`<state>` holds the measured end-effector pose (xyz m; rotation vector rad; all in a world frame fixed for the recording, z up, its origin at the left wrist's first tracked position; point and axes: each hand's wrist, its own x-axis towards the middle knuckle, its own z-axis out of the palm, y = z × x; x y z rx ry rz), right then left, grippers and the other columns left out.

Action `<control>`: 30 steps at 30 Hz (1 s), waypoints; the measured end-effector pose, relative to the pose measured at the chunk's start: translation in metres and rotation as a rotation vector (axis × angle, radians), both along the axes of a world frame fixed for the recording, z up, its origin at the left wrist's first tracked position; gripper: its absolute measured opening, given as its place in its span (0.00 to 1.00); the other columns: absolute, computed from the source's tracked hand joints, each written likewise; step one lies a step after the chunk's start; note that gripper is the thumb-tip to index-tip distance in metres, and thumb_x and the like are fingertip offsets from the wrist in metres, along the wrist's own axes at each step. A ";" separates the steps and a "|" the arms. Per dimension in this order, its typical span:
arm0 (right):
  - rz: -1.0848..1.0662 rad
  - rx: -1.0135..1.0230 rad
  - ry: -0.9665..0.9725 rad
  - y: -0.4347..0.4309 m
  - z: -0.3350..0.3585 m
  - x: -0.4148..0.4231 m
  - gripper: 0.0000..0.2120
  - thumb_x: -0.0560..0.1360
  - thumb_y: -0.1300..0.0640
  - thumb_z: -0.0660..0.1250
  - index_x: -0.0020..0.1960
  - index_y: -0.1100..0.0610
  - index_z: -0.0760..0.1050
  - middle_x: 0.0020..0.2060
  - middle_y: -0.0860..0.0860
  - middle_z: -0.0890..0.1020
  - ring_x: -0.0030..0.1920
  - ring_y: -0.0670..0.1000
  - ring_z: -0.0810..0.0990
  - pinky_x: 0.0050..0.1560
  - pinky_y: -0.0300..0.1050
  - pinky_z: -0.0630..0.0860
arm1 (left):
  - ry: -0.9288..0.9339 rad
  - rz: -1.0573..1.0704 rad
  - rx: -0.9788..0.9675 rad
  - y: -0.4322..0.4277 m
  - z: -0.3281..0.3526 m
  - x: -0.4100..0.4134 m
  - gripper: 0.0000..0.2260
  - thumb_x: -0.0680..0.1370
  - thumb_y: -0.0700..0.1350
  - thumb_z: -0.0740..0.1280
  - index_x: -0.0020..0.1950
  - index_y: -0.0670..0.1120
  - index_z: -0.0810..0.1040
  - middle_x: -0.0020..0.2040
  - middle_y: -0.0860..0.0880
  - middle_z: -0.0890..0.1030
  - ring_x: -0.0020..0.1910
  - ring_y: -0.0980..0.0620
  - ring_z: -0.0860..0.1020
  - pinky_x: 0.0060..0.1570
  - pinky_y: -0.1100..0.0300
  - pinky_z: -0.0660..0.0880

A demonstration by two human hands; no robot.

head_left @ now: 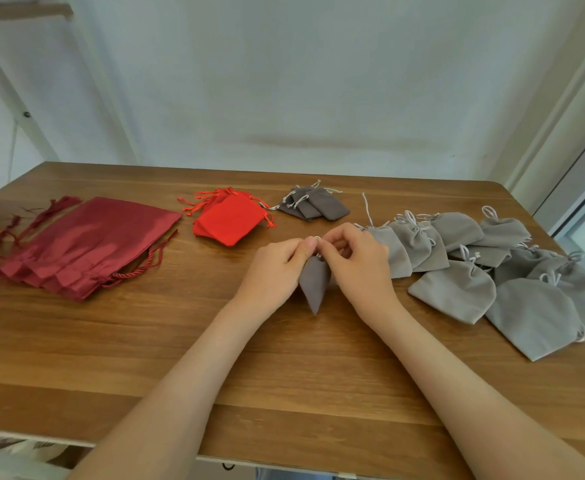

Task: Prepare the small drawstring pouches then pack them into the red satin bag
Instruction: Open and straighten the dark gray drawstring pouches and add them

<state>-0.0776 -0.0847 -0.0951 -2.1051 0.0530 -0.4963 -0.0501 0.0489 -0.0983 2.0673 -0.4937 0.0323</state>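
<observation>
As preparation is going on at the table [180, 358], the left hand [277, 268] and right hand [356, 261] are pinching the drawstring mouth of a grey pouch [313, 282], fingers curled close around its top. The pouch is hanging below that grip, its long axis running toward the person. The satin bag [90, 244] is lying flat well off to the left, nearer the left hand.

Just right of the grip on the small grey pouch [313, 282], a spread of light grey pouches [457, 289] blocks the table [145, 341]. Beyond it, the dark grey stack [313, 206] and red pouches [230, 220] lie near, with bare gaps between. Left of the grip, wood runs free to the red satin bag [86, 244].
</observation>
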 end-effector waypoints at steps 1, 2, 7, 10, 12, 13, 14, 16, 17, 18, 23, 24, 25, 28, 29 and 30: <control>-0.005 -0.060 -0.010 -0.001 0.000 -0.001 0.07 0.75 0.54 0.67 0.38 0.48 0.73 0.34 0.45 0.77 0.42 0.43 0.73 0.55 0.46 0.63 | 0.012 -0.021 0.031 -0.001 0.000 0.000 0.19 0.81 0.54 0.57 0.45 0.42 0.81 0.37 0.47 0.81 0.37 0.50 0.76 0.39 0.51 0.69; -0.001 -0.104 -0.020 -0.002 0.000 -0.002 0.07 0.75 0.54 0.67 0.39 0.49 0.73 0.34 0.46 0.76 0.42 0.42 0.71 0.54 0.43 0.60 | 0.035 -0.049 0.030 -0.001 -0.001 0.001 0.19 0.81 0.53 0.58 0.43 0.41 0.80 0.35 0.48 0.79 0.35 0.52 0.74 0.38 0.52 0.68; 0.087 -0.176 -0.035 -0.005 0.001 0.000 0.05 0.77 0.55 0.66 0.44 0.47 0.76 0.38 0.43 0.77 0.47 0.42 0.69 0.49 0.40 0.54 | 0.177 -0.139 -0.166 0.002 -0.008 0.007 0.08 0.78 0.44 0.66 0.43 0.41 0.80 0.36 0.46 0.77 0.39 0.56 0.71 0.42 0.56 0.67; 0.139 -0.248 -0.055 -0.009 0.000 0.002 0.08 0.77 0.57 0.64 0.49 0.43 0.77 0.39 0.40 0.76 0.48 0.42 0.66 0.48 0.43 0.55 | 0.191 -0.156 -0.176 0.004 -0.009 0.006 0.10 0.78 0.44 0.66 0.45 0.36 0.79 0.38 0.43 0.76 0.40 0.54 0.70 0.43 0.56 0.66; 0.183 -0.274 -0.087 -0.013 0.001 0.003 0.11 0.76 0.58 0.66 0.50 0.41 0.77 0.40 0.39 0.72 0.46 0.43 0.64 0.48 0.44 0.56 | 0.206 -0.174 -0.151 0.005 -0.007 0.005 0.09 0.78 0.42 0.66 0.42 0.38 0.80 0.37 0.47 0.75 0.39 0.56 0.70 0.41 0.58 0.65; 0.229 -0.256 -0.088 -0.016 0.002 0.004 0.11 0.76 0.58 0.66 0.49 0.40 0.76 0.41 0.40 0.72 0.46 0.43 0.64 0.49 0.45 0.57 | 0.219 -0.183 -0.144 0.005 -0.004 0.004 0.09 0.78 0.42 0.66 0.40 0.40 0.80 0.36 0.48 0.76 0.38 0.57 0.70 0.41 0.59 0.65; 0.283 -0.222 -0.080 -0.019 0.003 0.004 0.11 0.76 0.58 0.66 0.48 0.40 0.77 0.41 0.41 0.74 0.46 0.43 0.65 0.50 0.45 0.60 | 0.233 -0.191 -0.142 0.005 -0.003 0.004 0.09 0.78 0.42 0.66 0.39 0.41 0.80 0.36 0.49 0.76 0.38 0.58 0.70 0.41 0.60 0.65; 0.365 -0.144 -0.048 -0.023 0.006 0.004 0.11 0.75 0.60 0.66 0.47 0.44 0.78 0.40 0.46 0.79 0.47 0.44 0.71 0.50 0.44 0.66 | 0.263 -0.212 -0.157 0.007 -0.002 0.005 0.09 0.78 0.42 0.65 0.40 0.41 0.81 0.38 0.48 0.77 0.39 0.57 0.71 0.42 0.60 0.66; 0.382 -0.107 -0.027 -0.024 0.007 0.003 0.10 0.75 0.62 0.67 0.46 0.46 0.79 0.40 0.47 0.80 0.46 0.46 0.72 0.49 0.42 0.68 | 0.285 -0.226 -0.170 0.008 -0.001 0.005 0.08 0.78 0.41 0.65 0.42 0.43 0.82 0.39 0.47 0.80 0.40 0.56 0.73 0.43 0.60 0.68; 0.388 -0.073 -0.012 -0.024 0.007 0.002 0.09 0.74 0.63 0.67 0.44 0.49 0.79 0.38 0.47 0.81 0.46 0.46 0.73 0.47 0.39 0.69 | 0.307 -0.243 -0.182 0.009 -0.001 0.005 0.08 0.79 0.41 0.65 0.44 0.45 0.83 0.42 0.46 0.82 0.43 0.56 0.75 0.46 0.61 0.70; 0.351 -0.052 -0.003 -0.024 0.007 0.001 0.06 0.74 0.65 0.66 0.41 0.57 0.77 0.35 0.46 0.79 0.41 0.43 0.75 0.44 0.33 0.70 | 0.306 -0.222 -0.195 0.006 0.001 0.002 0.09 0.79 0.41 0.65 0.44 0.51 0.83 0.40 0.53 0.82 0.41 0.60 0.76 0.43 0.67 0.70; 0.336 -0.097 -0.018 -0.024 0.007 0.001 0.06 0.75 0.64 0.65 0.41 0.57 0.76 0.36 0.46 0.78 0.41 0.44 0.74 0.43 0.32 0.69 | 0.286 -0.182 -0.181 0.005 0.001 0.002 0.08 0.78 0.42 0.65 0.45 0.51 0.83 0.40 0.54 0.83 0.41 0.61 0.77 0.43 0.67 0.71; 0.327 -0.150 -0.037 -0.024 0.006 0.001 0.05 0.76 0.64 0.64 0.42 0.58 0.75 0.36 0.45 0.77 0.42 0.44 0.73 0.43 0.31 0.68 | 0.246 -0.139 -0.149 0.003 0.000 0.002 0.07 0.78 0.43 0.66 0.46 0.52 0.83 0.41 0.54 0.83 0.42 0.61 0.77 0.43 0.66 0.71; 0.293 -0.234 -0.062 -0.021 0.002 0.002 0.04 0.78 0.62 0.62 0.45 0.57 0.73 0.37 0.45 0.75 0.42 0.45 0.72 0.40 0.31 0.67 | 0.084 -0.025 -0.057 0.001 -0.003 0.000 0.05 0.78 0.46 0.66 0.46 0.48 0.82 0.42 0.52 0.83 0.41 0.59 0.77 0.43 0.61 0.71; 0.280 -0.231 -0.061 -0.019 0.002 0.002 0.03 0.78 0.62 0.62 0.46 0.57 0.73 0.38 0.46 0.76 0.41 0.45 0.72 0.40 0.32 0.67 | 0.038 -0.002 -0.039 0.001 -0.004 -0.001 0.06 0.78 0.46 0.66 0.47 0.48 0.81 0.41 0.52 0.83 0.41 0.57 0.78 0.42 0.60 0.71; 0.269 -0.216 -0.062 -0.018 0.002 0.002 0.03 0.78 0.62 0.62 0.47 0.56 0.73 0.39 0.48 0.76 0.41 0.44 0.72 0.39 0.32 0.67 | -0.026 0.012 0.001 0.001 -0.004 -0.002 0.06 0.79 0.47 0.65 0.47 0.48 0.81 0.40 0.52 0.82 0.41 0.56 0.78 0.42 0.59 0.71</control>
